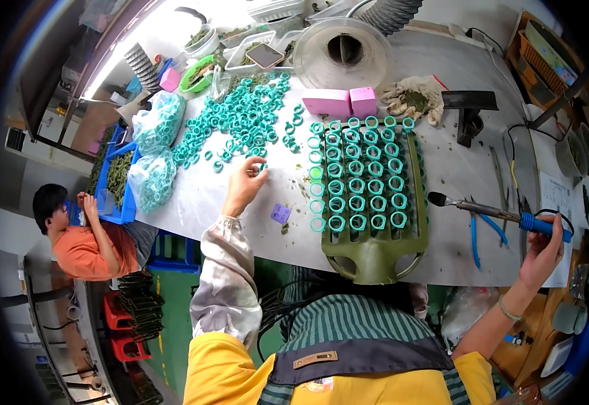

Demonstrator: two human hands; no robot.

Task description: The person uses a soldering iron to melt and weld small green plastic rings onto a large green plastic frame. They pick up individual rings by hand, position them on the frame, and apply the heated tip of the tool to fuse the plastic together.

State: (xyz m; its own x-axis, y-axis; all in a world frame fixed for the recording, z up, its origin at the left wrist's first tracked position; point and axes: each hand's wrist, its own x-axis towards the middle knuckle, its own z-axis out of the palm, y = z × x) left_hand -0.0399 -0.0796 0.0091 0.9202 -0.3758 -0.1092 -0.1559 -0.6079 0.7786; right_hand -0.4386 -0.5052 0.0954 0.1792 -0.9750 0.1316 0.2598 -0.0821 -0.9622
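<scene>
Your left hand [242,187] pinches a smooth teal ring [262,167] between thumb and fingertips, just below the loose ring heap [230,121]. Your right hand [542,255] grips a blue-handled soldering iron [489,210], flat dark tip pointing toward the olive plastic rack [375,253] with its rows of rings.

I see a yellow top [220,368] at the lower edge, a green-and-dark striped apron [358,322] with a dark band [389,358] and tan patch [315,359], a shiny, blotchy whitish oversleeve [224,287] left of centre, and a pale bracelet [508,310] lower right.
</scene>
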